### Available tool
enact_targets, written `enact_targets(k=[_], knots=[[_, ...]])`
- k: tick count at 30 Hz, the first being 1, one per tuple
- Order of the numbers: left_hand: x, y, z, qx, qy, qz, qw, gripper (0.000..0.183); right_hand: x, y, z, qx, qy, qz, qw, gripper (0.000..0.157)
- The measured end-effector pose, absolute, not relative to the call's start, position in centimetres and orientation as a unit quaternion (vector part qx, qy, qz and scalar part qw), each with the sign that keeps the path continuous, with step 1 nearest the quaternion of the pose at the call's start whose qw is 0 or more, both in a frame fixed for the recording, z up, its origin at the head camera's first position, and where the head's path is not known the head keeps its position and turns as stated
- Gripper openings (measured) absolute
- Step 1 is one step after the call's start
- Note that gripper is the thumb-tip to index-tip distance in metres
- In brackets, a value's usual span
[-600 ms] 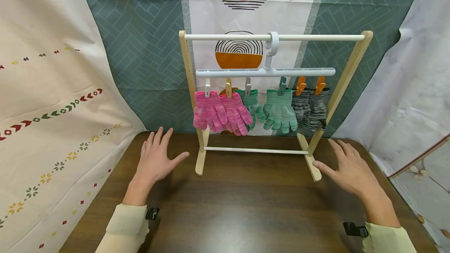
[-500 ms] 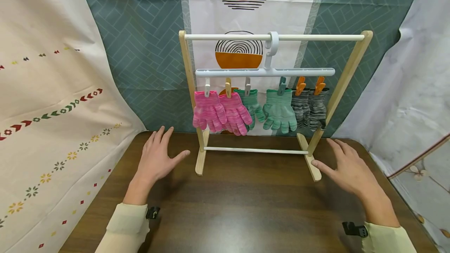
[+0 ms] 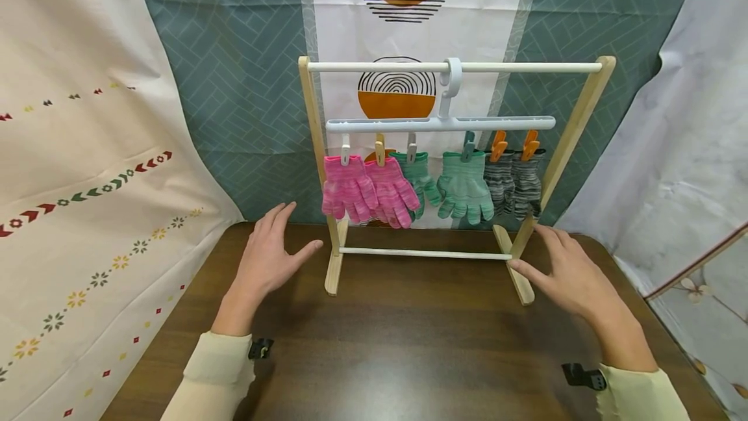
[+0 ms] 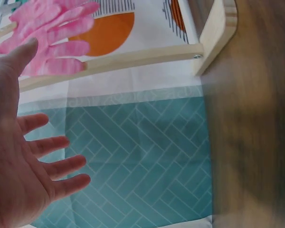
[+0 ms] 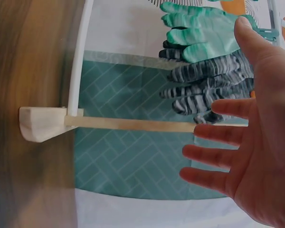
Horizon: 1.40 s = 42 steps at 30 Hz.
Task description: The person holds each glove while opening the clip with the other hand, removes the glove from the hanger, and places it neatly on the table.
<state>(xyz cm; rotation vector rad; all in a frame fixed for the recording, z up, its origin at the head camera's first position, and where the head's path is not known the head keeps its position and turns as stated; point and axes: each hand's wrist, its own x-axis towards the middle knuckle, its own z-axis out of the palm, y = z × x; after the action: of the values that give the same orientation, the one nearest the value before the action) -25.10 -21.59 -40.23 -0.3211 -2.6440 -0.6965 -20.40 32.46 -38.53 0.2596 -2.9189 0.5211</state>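
Note:
A small wooden rack (image 3: 578, 125) with white rods stands on the table, and a pale hanger (image 3: 380, 125) hooks over its top rod. Clothespins hold gloves below the hanger: pink gloves (image 3: 349, 188) on the left, green gloves (image 3: 465, 184) in the middle, and dark grey striped gloves (image 3: 526, 180) on the right, pinned with orange clothespins (image 3: 498, 146). My left hand (image 3: 265, 258), fingers spread and holding nothing, is left of the rack's left foot. Beside the right post is my right hand (image 3: 569, 275), thumb overlapping the rack's right foot in the head view.
The brown table (image 3: 403, 336) runs up to a teal patterned cloth (image 3: 239, 83) behind the rack. A cream embroidered cloth (image 3: 93, 167) drapes on the left, and a white cloth (image 3: 684, 148) on the right.
Both hands have moved slightly forward and inward toward the rack's sides. The head view has shifted a little; the gloves and hanger hang as before.

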Motion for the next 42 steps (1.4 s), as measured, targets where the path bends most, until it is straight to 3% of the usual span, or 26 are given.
enact_targets(k=[27,42], knots=[[-27.1,-17.2,-35.5,-0.17,-0.876,-0.375,0.252,0.088,-21.2,28.0,-34.6,0.14,-0.965,0.207,0.077,0.097],[-28.0,-15.5,-33.7,-0.194,-0.82,-0.457,0.285,0.07,-22.1,25.4,-33.0,0.178,-0.958,0.211,0.077,0.095]])
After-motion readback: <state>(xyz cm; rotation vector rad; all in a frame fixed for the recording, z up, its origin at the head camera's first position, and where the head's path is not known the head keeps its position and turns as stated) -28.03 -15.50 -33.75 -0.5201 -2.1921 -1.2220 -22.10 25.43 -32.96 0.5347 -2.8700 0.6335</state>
